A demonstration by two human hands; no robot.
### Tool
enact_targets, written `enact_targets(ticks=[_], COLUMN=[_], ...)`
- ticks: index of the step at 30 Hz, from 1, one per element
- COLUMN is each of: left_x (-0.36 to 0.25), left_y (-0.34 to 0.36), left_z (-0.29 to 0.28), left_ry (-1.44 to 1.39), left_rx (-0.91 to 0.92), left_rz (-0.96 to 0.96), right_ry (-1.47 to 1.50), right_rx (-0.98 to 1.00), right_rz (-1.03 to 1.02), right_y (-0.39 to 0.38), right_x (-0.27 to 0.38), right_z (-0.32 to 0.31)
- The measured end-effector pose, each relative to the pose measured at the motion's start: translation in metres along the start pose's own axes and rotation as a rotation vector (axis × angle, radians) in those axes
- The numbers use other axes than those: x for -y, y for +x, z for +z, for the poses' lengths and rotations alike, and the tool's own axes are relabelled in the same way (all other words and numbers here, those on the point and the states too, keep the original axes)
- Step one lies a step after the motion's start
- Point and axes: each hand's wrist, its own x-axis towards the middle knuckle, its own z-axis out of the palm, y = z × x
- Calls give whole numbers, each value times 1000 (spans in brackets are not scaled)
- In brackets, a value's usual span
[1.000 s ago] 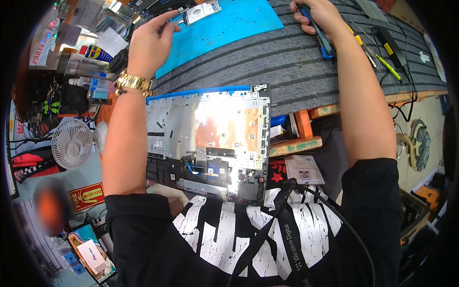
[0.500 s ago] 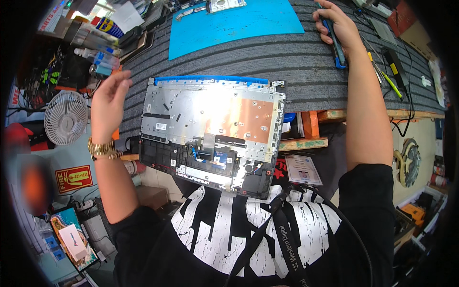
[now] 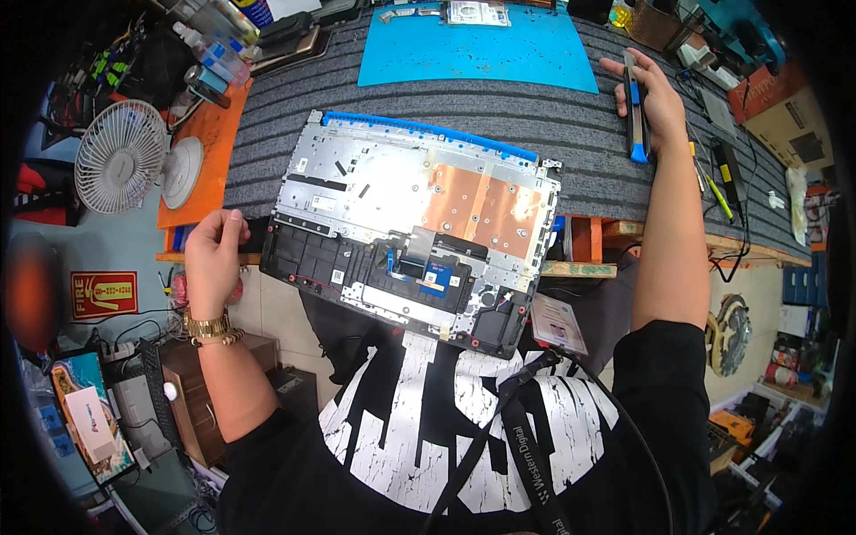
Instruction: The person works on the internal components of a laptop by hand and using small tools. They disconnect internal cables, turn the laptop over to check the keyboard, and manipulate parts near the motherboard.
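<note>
Opened laptop base (image 3: pixel 419 223) lying inside-up across the near edge of the grey ribbed mat (image 3: pixel 588 134), silver plate and 2 copper patches toward 12 o'clock, black lower half overhanging the bench edge toward 6 o'clock; blue strip along its far edge; left hand (image 3: pixel 212 263) at 9 o'clock of the base, just beside its left corner, fingers curled loosely into a half fist, pinching nothing visible, touch with the corner not clear; gold watch (image 3: pixel 207 325) on that wrist; right hand (image 3: pixel 655 102) well apart at 2 o'clock of the base, fingers wrapped and pressed around a slim grey tool with blue tip (image 3: pixel 635 111), held upright over the mat; blue rectangular work mat (image 3: pixel 481 49) at 12 o'clock, small boards on its far edge; white desk fan (image 3: pixel 120 169) at 9 o'clock beside an orange surface (image 3: pixel 209 152); red rectangular sign (image 3: pixel 104 294) with white lettering below the fan at 8 o'clock; white printed card (image 3: pixel 557 323) at 4 o'clock just past the base's right corner; brown carton (image 3: pixel 789 111) at 2 o'clock by the rim; bare stretch of mat between base and tool hand; crowded bottles at 11 o'clock.
</note>
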Motion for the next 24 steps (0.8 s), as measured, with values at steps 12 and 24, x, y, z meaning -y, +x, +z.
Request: enact_targets(ticks=[12,24], left_x=[-74,-199], left_y=[-21,49], left_z=[41,151], left_ry=[-113,143], left_rx=[-37,193], left_rz=[511,1123], right_ry=[-173,13], right_rx=[-44,-4], right_rz=[7,-78], right_y=[-12,-1], right_x=[2,-10], right_z=[15,-4])
